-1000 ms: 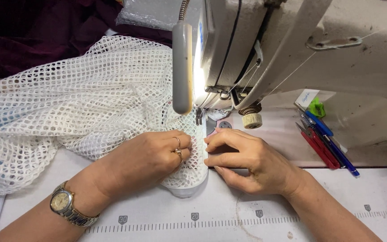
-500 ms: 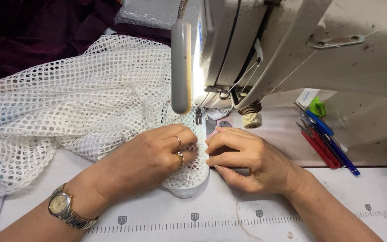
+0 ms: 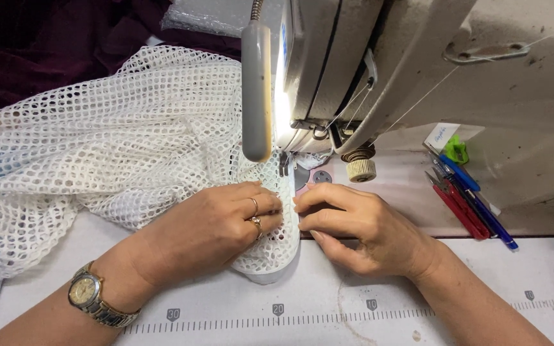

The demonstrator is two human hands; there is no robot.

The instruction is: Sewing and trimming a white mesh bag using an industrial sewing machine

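left hand (image 3: 216,224) lies flat on the white mesh (image 3: 97,147), fingers spread narrowly, pressing its folded edge to the table (image 3: 354,288) before the needle (image 3: 285,168). right hand (image 3: 360,224) pinches that edge, fingers curled. since the earlier frames both hands barely shifted; the edge sits a touch nearer the sewing machine (image 3: 418,70).

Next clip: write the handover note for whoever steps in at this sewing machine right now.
Left hand: flat on the white mesh fabric, fingers pressing its edge.
Right hand: fingers pinching the same edge from the right.
The mesh edge lies just in front of the presser foot; the rest is bunched to the left.
Stitching so far: cannot tell.
Pens lie to the right.
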